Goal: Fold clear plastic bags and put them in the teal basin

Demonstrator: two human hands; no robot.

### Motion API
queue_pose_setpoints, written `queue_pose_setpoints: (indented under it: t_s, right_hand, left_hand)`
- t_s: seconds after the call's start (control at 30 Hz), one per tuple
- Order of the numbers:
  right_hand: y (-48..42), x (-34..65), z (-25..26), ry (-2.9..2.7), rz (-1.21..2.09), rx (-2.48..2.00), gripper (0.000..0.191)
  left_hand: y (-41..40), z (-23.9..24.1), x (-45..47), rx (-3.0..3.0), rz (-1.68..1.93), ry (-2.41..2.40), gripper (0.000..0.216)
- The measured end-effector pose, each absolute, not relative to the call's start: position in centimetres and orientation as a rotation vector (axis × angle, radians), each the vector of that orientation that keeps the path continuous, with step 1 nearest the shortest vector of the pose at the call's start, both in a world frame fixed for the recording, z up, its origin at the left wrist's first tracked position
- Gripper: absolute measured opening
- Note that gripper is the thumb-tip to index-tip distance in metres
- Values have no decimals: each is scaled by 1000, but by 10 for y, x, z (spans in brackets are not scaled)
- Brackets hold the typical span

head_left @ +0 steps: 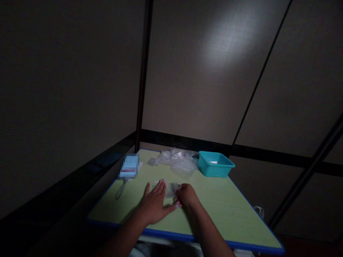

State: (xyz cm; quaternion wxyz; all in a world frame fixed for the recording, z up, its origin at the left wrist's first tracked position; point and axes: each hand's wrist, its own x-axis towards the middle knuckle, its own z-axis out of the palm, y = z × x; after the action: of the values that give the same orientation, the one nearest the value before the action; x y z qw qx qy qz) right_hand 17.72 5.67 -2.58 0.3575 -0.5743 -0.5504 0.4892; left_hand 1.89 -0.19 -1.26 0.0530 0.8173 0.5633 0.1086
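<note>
A small clear plastic bag (pixel 170 190) lies flat on the light green tabletop (pixel 227 214). My left hand (pixel 154 207) rests on its left part, palm down, with the fingers stretched out and the thumb pointing toward my other hand. At the bag's right edge, my right hand (pixel 187 195) is closed, its thumb and fingers pinching the plastic. The fingertips partly hide that edge. Just beyond both hands sits a loose heap of crumpled clear plastic bags (pixel 183 164).
A teal plastic basin (pixel 217 170) stands at the table's back right, with something shiny and clear inside. On the left edge lies a pixelated light-blue flat item (pixel 129 167) with a wrist strap (pixel 120 190). Panelled walls (pixel 187 89) rise behind and to the left.
</note>
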Motion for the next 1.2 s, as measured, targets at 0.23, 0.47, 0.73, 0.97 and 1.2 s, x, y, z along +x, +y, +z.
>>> queue_pose_setpoints:
  t_s: [0.23,0.47,0.73,0.97,1.2]
  right_hand:
    - [53,173,-19,-1377,1222,-1493,6]
    - [63,172,-20,-1458,1003,-1457,9]
    - [67,190,-10,-1575,821,-1388,11]
    - [64,198,-9,-1636,764,-1265,16]
    - [65,192,-22,-1632,802,-1215,18]
  left_hand:
    - [-2,-14,25,2459,290,1730,99]
    - [-4,-9,35,2379,292,1781,102]
    - [-2,-13,62,2360,337,1694,101]
    - [0,-18,76,2365,467,1678,92]
    - [-15,-12,44,2484,496,1587,69]
